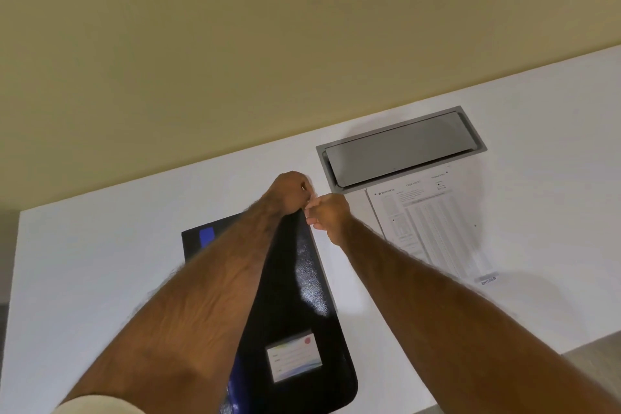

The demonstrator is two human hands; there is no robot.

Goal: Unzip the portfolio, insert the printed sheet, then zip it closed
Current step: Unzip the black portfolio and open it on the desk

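A black portfolio [295, 296] with a white name label and a blue patch lies flat on the white table [100, 262], running away from me. At its far right corner my left hand [290, 193] is closed on the portfolio's edge. Right beside it, my right hand [327, 212] pinches something small at that corner, likely the zipper pull, which my fingers hide. The printed sheet [433, 228], covered in fine tables of text, lies flat on the table to the right of the portfolio, untouched.
A grey metal cable-box lid [400, 146] is set into the table just beyond the sheet. A beige wall [268, 44] rises behind the table's far edge. The table's near right edge [537, 353] runs diagonally, with floor beyond.
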